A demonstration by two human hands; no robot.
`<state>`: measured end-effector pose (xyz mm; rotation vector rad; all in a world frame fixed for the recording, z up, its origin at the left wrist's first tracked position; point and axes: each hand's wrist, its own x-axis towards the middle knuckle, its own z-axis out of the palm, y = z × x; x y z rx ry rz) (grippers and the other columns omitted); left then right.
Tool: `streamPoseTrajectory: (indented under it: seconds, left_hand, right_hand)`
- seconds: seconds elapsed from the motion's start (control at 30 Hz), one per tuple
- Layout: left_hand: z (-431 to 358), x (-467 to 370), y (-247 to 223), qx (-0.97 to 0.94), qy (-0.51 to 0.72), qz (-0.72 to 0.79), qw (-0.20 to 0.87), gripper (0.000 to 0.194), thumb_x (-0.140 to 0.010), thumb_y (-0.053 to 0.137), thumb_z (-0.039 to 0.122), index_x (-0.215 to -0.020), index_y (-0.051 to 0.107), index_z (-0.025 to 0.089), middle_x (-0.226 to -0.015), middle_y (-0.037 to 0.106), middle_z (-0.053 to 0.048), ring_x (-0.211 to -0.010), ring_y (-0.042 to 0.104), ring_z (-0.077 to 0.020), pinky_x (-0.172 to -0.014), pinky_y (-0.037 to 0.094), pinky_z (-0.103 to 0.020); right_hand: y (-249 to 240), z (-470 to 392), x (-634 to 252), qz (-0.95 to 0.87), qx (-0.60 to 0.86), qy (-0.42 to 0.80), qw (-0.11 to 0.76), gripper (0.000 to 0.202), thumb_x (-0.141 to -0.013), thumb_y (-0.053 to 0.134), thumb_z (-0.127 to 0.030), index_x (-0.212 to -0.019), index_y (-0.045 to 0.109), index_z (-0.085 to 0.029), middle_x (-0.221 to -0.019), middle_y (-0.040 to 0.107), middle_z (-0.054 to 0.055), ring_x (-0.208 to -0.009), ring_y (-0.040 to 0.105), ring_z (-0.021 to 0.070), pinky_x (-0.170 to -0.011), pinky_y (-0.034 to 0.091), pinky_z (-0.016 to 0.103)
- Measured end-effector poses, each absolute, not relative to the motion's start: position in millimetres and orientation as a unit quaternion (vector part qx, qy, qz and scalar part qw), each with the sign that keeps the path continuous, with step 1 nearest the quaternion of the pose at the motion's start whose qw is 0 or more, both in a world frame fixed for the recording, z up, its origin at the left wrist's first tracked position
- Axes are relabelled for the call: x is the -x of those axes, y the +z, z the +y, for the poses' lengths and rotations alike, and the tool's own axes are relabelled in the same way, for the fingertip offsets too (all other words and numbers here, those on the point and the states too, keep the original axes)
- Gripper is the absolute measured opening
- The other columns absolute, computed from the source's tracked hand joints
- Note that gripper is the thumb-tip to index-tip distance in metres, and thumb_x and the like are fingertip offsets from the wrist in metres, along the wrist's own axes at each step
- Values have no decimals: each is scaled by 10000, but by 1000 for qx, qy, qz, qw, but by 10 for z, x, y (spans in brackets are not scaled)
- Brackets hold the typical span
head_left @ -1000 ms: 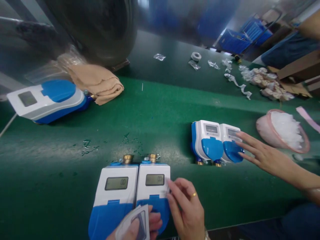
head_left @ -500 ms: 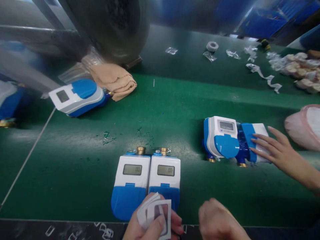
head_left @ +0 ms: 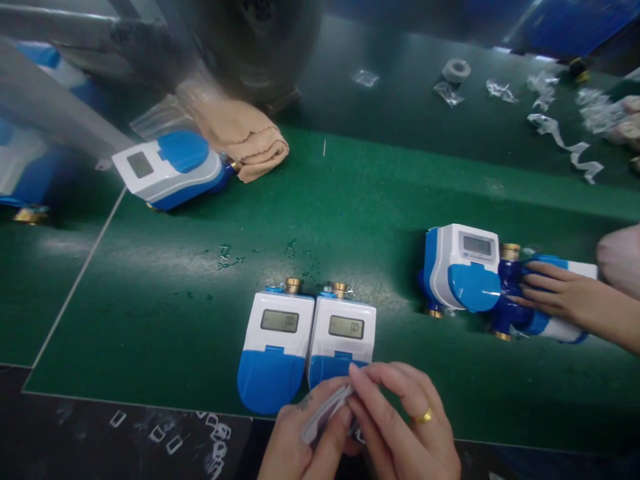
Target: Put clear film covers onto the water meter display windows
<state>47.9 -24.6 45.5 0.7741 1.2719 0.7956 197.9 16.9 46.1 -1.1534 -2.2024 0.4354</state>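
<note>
Two blue and white meters, a left one [head_left: 280,333] and a right one [head_left: 346,327], lie side by side with lit displays and brass fittings pointing away. In front of them my left hand [head_left: 310,433] is closed on a small stack of white stickers [head_left: 327,412]. The fingertips of my right hand [head_left: 405,420], which wears a gold ring, pinch at the top edge of the same stack. Both hands meet there and cover the lower part of the right meter.
Another person's hand [head_left: 570,297] rests on meters at the right, beside an upright meter [head_left: 465,267]. One more meter [head_left: 170,170] lies by a tan cloth [head_left: 250,137] at the upper left. A tape roll [head_left: 457,70] and plastic scraps are at the back.
My right hand has come left onto the sticker stack, which is now tilted edge-on. The other person's hand has shifted, and the meter under it now lies differently. The view has moved slightly.
</note>
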Motion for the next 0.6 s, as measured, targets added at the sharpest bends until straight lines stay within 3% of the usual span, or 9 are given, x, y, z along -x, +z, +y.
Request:
streamPoseTrajectory:
  seconds: [0.13,0.27,0.47,0.6]
  left_hand:
    - [-227,-416,465,-354,340,545,680,303,-958,489,351,-1215,644,309,-880,773,6,-651,730,-133,-640,586,-179]
    - [-192,-383,476,-363,342,540,678,317,-963,478,319,-1242,628,309,-932,774,-4,-676,741,-133,-644,592,-177]
    - [-177,-415,500,-322,345,553,686,312,-948,492,375,-1195,667,298,-896,775,-2,-627,729,-126,-599,592,-165]
    - [-199,-466,548,-270,353,585,679,298,-908,549,420,-1131,708,302,-982,776,2,-608,716,-116,-579,595,-161]
  right_hand:
    - [435,100,-1963,-823,432,178,324,323,-898,567,-42,-1214,626,-71,-1057,582,108,-983,561,187,-819,517,277]
    - [397,13,-1952,-813,451,179,321,507,-896,569,-23,-1385,512,-143,-1143,589,105,-1045,563,202,-863,509,302]
    - [369,-44,-1927,-813,455,164,325,505,-900,558,-20,-1382,520,-166,-1149,619,90,-1041,586,205,-856,515,309]
    - [366,-65,-1944,-802,474,168,323,482,-905,547,-25,-1362,545,-177,-1153,646,80,-1046,600,211,-843,529,313]
